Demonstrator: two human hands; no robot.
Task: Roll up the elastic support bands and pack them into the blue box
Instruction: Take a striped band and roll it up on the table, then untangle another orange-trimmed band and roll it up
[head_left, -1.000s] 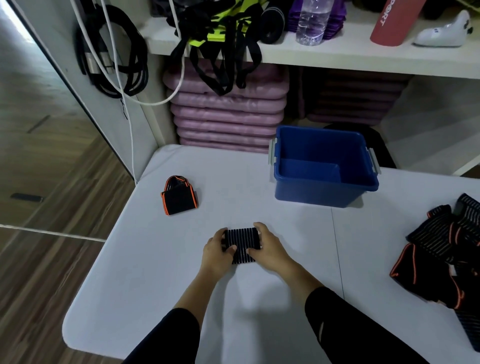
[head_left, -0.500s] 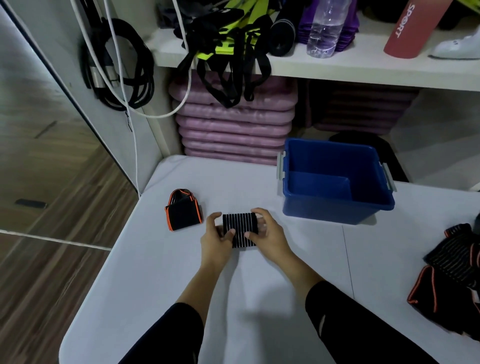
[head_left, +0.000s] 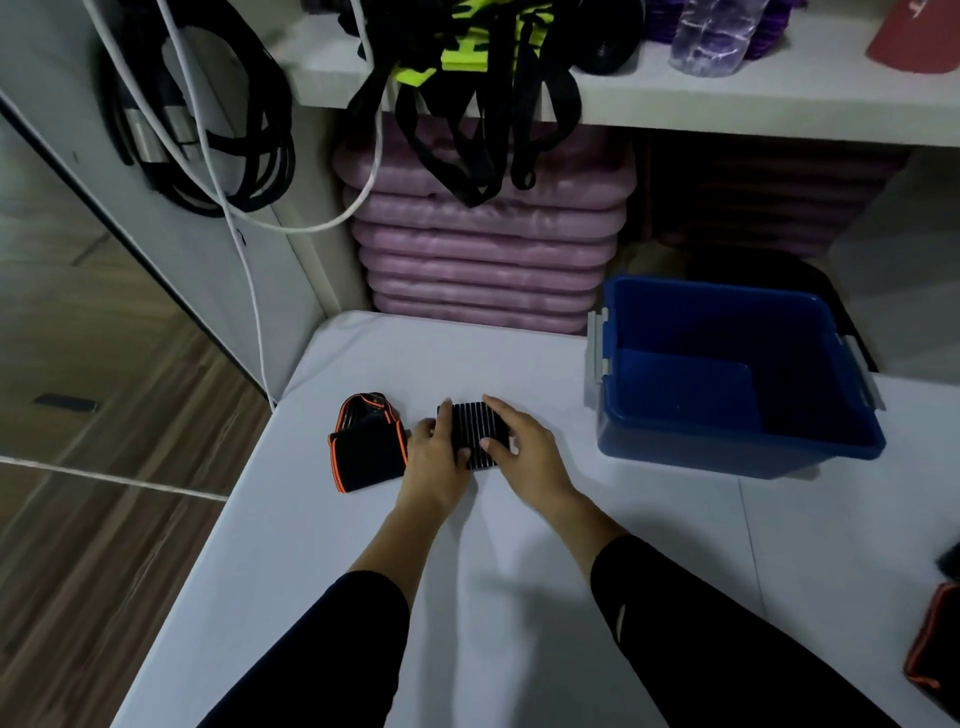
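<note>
A black ribbed elastic band (head_left: 474, 435), rolled into a short bundle, lies on the white table (head_left: 519, 597). My left hand (head_left: 435, 462) grips its left end, thumb on top. My right hand (head_left: 525, 448) grips the right end with the fingers curled over the roll. Just left of my left hand sits a rolled black band with orange trim (head_left: 366, 453), touching or nearly touching it. The blue box (head_left: 701, 460) stands open to the right, with nothing showing inside it.
More black and orange bands (head_left: 935, 644) lie at the table's right edge. Stacked purple mats (head_left: 488, 249) fill the space behind the table under a white shelf (head_left: 727, 111) with hanging straps. Cables (head_left: 208, 156) hang on the left wall. The table's left edge drops to a wooden floor.
Both hands have slid the ribbed band away from me across the table, up beside the orange-trimmed roll. The view has shifted left, hiding most of the right-hand pile.
</note>
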